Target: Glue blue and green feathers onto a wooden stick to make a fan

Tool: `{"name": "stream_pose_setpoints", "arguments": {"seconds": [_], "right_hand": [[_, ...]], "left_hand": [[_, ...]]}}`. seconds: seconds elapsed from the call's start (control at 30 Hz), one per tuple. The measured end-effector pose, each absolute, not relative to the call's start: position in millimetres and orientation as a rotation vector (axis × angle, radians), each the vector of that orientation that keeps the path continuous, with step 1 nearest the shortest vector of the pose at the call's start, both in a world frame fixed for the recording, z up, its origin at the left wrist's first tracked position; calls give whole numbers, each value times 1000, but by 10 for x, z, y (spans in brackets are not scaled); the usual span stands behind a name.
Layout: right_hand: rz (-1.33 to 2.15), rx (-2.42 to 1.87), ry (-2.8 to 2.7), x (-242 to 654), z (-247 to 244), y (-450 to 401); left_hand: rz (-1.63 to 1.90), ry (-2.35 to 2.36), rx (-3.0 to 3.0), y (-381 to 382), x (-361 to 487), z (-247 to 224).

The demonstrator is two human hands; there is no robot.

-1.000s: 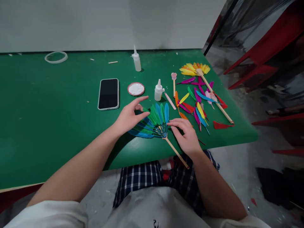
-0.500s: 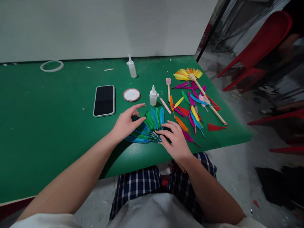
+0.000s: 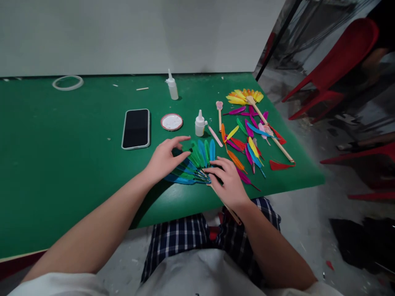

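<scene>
On my feed the blue-green fan lies near the front edge of the table, spread forward and to the left; its handle runs under the right hand and out past the edge, which I take to let the rest lie flat; the left hand has thumb and forefinger spread wide over the fan's left side, as if to steady it, though I cannot tell whether the tips touch; the right fingers curl loosely over the gathered quills, thumb and forefinger a little apart, and I cannot tell whether they pinch one.

The near bottle and pink stick sit just beyond the fan, within easy reach, I'd judge; the white disc lies left of them, the phone farther left, probably to stay out of the way; loose feathers are strewn on the right, handy for that hand; the yellow fan lies behind them, perhaps to keep it from being knocked.
</scene>
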State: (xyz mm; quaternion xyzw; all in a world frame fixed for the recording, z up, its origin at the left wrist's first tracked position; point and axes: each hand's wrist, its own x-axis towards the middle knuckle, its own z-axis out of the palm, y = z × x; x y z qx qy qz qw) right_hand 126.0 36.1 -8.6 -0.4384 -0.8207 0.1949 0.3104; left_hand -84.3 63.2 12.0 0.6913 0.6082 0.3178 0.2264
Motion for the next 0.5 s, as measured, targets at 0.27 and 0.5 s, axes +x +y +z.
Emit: {"name": "stream_pose_setpoints", "arguments": {"seconds": [0.27, 0.5], "right_hand": [[489, -1145, -2184, 1263, -96, 369], [500, -1188, -2123, 1267, -76, 368]], "left_hand": [[859, 1696, 1918, 630, -845, 120], [860, 1644, 1859, 646, -869, 130]]}}
